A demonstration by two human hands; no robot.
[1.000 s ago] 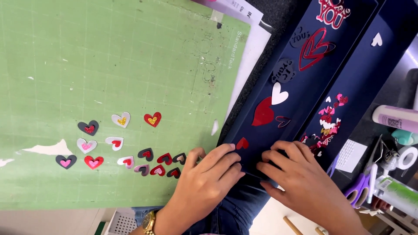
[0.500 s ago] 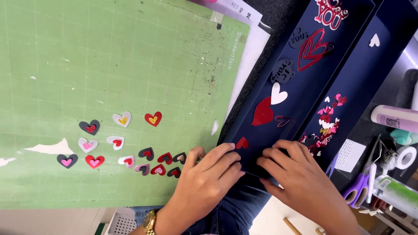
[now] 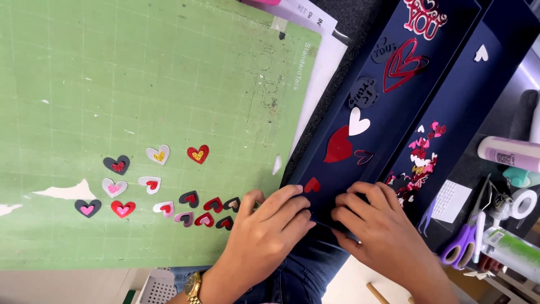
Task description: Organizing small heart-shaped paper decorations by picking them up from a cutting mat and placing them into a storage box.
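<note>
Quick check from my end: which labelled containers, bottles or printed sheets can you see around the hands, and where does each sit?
Pale lilac bottle: right edge, lying on its side, white label.
Green tube: lower right corner, lying slanted, printed label.
White printed sheets: top, tucked under the green cutting mat.
Small white dotted sheet: right of the right hand, beside purple scissors.

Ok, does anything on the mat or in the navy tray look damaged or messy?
Yes. The green cutting mat has torn white paper scraps stuck at its left side, plus small flecks. In the navy tray's right channel, pink and red heart bits lie in a loose jumble.
</note>
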